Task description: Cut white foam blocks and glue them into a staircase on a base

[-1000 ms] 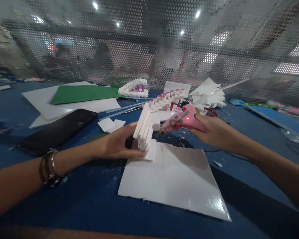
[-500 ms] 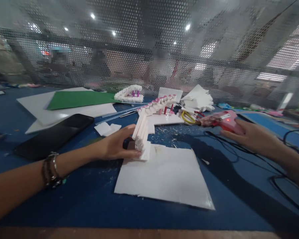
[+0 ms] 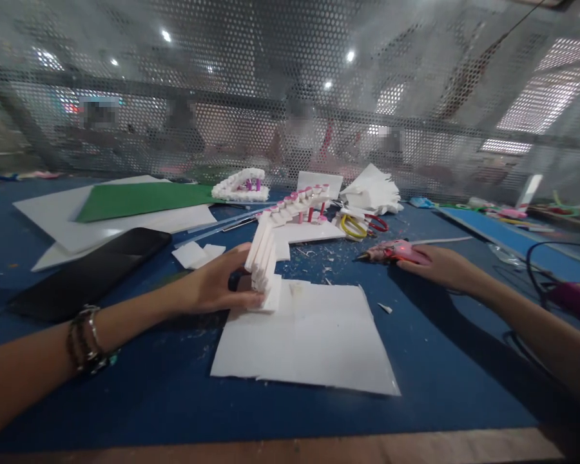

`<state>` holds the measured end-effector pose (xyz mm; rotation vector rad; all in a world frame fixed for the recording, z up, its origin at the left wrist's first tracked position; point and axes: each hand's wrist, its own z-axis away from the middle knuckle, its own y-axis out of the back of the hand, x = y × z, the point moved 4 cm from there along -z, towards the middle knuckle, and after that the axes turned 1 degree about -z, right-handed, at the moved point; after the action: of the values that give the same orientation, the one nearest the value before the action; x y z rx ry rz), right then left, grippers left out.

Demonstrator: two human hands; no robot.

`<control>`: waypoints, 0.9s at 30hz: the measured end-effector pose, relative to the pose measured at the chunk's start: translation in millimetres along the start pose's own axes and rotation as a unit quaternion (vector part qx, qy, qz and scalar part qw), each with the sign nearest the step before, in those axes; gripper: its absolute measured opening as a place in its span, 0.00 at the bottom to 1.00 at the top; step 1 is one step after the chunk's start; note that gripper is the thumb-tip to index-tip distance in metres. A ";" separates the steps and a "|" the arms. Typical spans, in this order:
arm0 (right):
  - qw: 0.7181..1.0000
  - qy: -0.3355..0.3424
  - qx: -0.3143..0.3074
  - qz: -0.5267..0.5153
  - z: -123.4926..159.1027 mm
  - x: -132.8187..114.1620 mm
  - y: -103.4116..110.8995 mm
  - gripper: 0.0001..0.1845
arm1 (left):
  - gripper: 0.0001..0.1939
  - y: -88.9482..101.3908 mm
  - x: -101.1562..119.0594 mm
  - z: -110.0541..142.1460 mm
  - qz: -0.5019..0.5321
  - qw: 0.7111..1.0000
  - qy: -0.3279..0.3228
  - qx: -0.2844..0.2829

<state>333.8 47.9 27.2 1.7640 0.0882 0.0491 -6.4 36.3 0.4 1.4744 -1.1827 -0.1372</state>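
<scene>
My left hand (image 3: 212, 287) is closed around the lower end of a white foam stair model (image 3: 263, 258) that stands on a white foam sheet (image 3: 309, 338). The stairs climb away to a railing with pink posts (image 3: 302, 200). My right hand (image 3: 437, 265) rests on the blue table, its fingers around a pink glue gun (image 3: 396, 251) that lies flat with its red light on and its nozzle pointing left.
A black phone (image 3: 89, 270) lies at the left beside white and green sheets (image 3: 135, 200). A small foam model (image 3: 239, 185), foam scraps, scissors (image 3: 360, 224) and a black cable (image 3: 541, 270) lie around. Perforated mesh (image 3: 290, 96) fences the far side, with people behind it.
My right hand carried the glue gun away from the stair model to the right and laid it down on the table. My left hand stayed on the stairs.
</scene>
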 end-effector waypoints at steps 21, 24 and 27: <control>0.849 0.241 0.000 -0.470 11.6 -155.2 7.2 0.49 | 0.23 -3.2 14.0 -15.8 -0.037 0.998 0.031 -0.048; 0.839 0.241 -0.031 -0.487 13.4 -157.6 -0.9 0.47 | 0.27 -6.1 12.8 -16.3 -0.045 0.997 0.031 -0.054; 0.856 0.243 -0.032 -0.454 13.3 -160.1 -3.4 0.40 | 0.33 -5.0 10.8 -13.0 -0.052 0.994 0.045 -0.083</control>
<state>175.3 21.6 23.8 1.4506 1.2619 -0.1898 10.2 36.4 6.0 1.3809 -0.9989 -0.2329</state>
